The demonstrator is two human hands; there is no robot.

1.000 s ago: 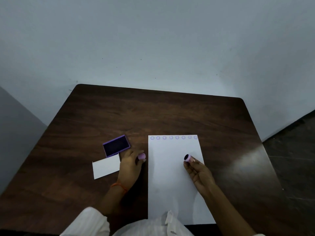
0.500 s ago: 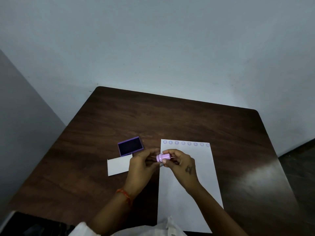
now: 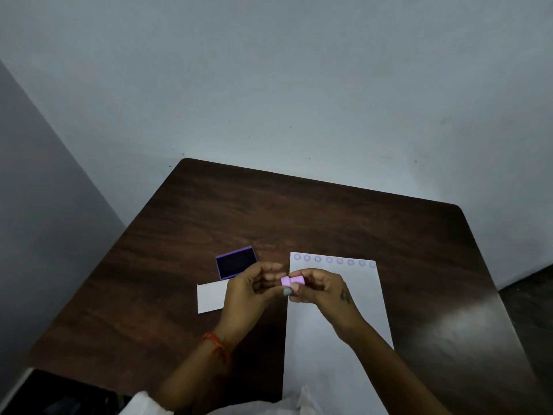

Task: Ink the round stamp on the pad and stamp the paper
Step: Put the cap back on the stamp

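Legible text: none showing. Paper (image 3: 338,324) is carrying a row of round purple stamp marks (image 3: 329,260) along its far edge, their content too small to read.

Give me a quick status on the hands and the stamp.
Left hand and right hand both pinching pink stamp above paper. Ink pad open. Nothing in the way.

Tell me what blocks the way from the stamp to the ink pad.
The left hand lies between: the stamp is pinched in both hands, and the open ink pad sits just beyond the left hand's fingers. Nothing covers the pad.
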